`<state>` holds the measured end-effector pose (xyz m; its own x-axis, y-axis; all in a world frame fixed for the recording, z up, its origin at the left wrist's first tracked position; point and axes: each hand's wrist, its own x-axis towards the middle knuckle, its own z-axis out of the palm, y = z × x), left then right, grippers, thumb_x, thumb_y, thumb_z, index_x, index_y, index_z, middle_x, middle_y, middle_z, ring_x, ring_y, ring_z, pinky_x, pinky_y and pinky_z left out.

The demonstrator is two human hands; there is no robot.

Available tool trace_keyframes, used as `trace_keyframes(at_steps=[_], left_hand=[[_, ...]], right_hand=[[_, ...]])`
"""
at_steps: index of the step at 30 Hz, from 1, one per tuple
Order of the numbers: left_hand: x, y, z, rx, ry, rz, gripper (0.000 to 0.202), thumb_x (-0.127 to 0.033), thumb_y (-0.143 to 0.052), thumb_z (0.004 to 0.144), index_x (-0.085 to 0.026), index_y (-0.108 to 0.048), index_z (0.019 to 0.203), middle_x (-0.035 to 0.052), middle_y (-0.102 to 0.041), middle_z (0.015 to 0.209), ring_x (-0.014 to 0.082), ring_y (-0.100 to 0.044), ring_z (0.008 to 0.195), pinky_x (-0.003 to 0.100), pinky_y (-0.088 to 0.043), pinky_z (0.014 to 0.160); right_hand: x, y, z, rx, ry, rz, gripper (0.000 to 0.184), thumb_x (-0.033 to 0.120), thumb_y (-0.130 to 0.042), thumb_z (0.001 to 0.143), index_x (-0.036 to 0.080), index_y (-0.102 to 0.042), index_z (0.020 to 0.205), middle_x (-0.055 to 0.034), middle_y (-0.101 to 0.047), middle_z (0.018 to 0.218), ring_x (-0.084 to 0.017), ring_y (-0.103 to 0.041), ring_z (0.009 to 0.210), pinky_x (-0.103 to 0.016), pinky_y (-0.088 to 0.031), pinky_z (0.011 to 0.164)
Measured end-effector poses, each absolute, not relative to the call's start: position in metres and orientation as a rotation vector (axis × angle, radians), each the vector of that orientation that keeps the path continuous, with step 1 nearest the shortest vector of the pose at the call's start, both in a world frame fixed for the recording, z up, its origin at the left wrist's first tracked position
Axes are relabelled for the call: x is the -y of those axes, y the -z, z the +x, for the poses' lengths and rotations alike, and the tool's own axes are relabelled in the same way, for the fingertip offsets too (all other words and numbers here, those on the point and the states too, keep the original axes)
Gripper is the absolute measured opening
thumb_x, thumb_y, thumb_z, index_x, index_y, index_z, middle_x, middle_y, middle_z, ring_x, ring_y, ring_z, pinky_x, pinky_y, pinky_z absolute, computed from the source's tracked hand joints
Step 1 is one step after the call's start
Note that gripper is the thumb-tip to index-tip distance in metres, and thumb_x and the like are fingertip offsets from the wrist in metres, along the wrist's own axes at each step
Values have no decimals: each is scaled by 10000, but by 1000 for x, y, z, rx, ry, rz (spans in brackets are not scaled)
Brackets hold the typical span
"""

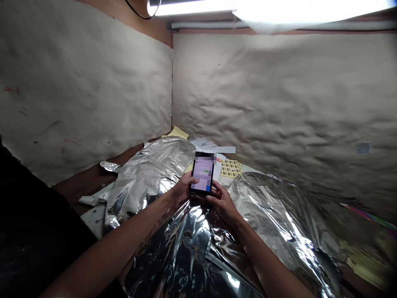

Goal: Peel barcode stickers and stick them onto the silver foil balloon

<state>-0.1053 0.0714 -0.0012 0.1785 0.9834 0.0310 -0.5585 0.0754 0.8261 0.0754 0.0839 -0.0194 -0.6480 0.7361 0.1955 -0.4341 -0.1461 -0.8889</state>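
Paper-lined walls (279,103) meet behind crumpled silver foil (145,178). The left hand (184,188) and right hand (221,203) are together, both clasping a smartphone (202,174) above the foil, its screen lit.

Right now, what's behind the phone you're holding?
Behind the phone, a yellow printed sheet and white papers show. Whatever lies directly behind the phone is covered, so it can't be seen.

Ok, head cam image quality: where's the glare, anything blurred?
Head view: the overhead tube light blows out at top, the crumpled foil sheet throws hot glare, the phone has a pixelated patch along its top, and the coloured paper at the lower right edge smears.
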Motion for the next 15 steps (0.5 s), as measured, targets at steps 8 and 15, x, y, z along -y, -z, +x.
trace_keyframes(at_steps=[8,15], left_hand=[[-67,-2,-103,-683,-1298,912,506,-165,-757,630,-115,-598,1108,134,-708,1002,272,-681,859,352,-526,734],[-67,0,-101,-715,-1325,967,497,-167,-792,629,-113,-595,1082,129,-705,995,272,-674,880,373,-512,789]], right_hand=[[-84,18,75,1340,-1881,-365,602,189,-743,765,230,-508,1318,-92,-660,1204,-280,-632,1087,-475,-478,975],[-83,18,74,1352,-1868,-376,606,219,-760,752,234,-517,1308,-91,-658,1211,-268,-636,1085,-473,-467,1001]])
